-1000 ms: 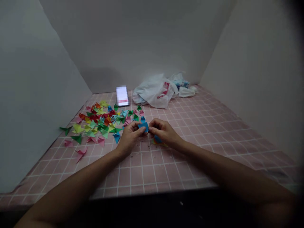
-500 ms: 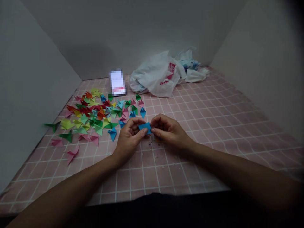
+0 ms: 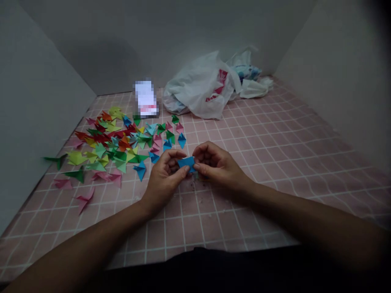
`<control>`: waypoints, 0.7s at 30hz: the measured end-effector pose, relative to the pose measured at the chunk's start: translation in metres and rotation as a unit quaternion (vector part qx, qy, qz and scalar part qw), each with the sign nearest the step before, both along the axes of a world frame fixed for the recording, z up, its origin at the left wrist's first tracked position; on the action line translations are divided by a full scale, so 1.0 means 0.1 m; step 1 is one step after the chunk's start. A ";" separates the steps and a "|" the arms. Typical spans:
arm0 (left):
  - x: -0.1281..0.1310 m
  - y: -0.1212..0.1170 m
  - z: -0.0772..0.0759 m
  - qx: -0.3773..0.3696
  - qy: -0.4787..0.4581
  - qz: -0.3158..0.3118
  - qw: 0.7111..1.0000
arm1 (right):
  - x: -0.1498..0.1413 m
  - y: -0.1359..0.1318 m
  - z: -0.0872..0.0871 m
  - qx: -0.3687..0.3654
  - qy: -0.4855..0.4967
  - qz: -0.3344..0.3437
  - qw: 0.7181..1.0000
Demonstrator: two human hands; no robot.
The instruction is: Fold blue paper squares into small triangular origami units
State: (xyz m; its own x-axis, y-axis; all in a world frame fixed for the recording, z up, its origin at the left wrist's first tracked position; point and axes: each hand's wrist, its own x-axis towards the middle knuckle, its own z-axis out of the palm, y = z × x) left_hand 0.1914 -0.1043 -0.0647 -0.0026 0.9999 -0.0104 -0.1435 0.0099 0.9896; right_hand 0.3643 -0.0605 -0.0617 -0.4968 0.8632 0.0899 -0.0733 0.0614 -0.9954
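Observation:
A small folded piece of blue paper [image 3: 187, 162] is held between my two hands, above the pink checked cloth. My left hand [image 3: 167, 173] pinches its left side, thumb in front and fingers curled behind. At the right edge, my right hand [image 3: 218, 167] grips it between thumb and fingers. Part of the paper is hidden by the thumbs. Left of my hands lies a spread of folded paper cranes [image 3: 120, 142] in red, green, yellow, pink and blue. The closest ones include a blue crane [image 3: 140, 170].
A phone [image 3: 146, 97] with a lit, blurred screen stands behind the cranes. White plastic bags [image 3: 203, 87] lie crumpled at the back, beside a blue-and-white packet [image 3: 247, 72]. Walls rise at the left, back and right of the checked cloth [image 3: 275, 154].
The camera view has shifted slightly. The blue paper stays in both hands and now shows as a slightly wider, flatter strip. The cranes, phone and bags keep their places on the cloth.

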 end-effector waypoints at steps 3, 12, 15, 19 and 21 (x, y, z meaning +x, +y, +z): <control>0.00 0.00 0.00 -0.003 -0.001 0.001 1.000 | 0.00 0.00 0.00 0.000 -0.005 0.004 1.000; -0.01 0.00 -0.01 -0.047 -0.010 -0.016 0.999 | 0.01 -0.02 0.00 0.001 -0.026 0.006 1.000; -0.02 -0.01 0.01 -0.064 -0.020 -0.023 0.997 | 0.02 -0.02 0.00 0.000 -0.036 0.004 0.999; -0.03 -0.01 0.03 -0.071 -0.010 -0.019 0.997 | 0.02 -0.01 -0.01 0.005 -0.037 0.000 0.999; -0.03 -0.01 0.05 -0.071 0.000 -0.017 0.997 | 0.02 -0.01 -0.02 0.020 -0.041 -0.004 0.999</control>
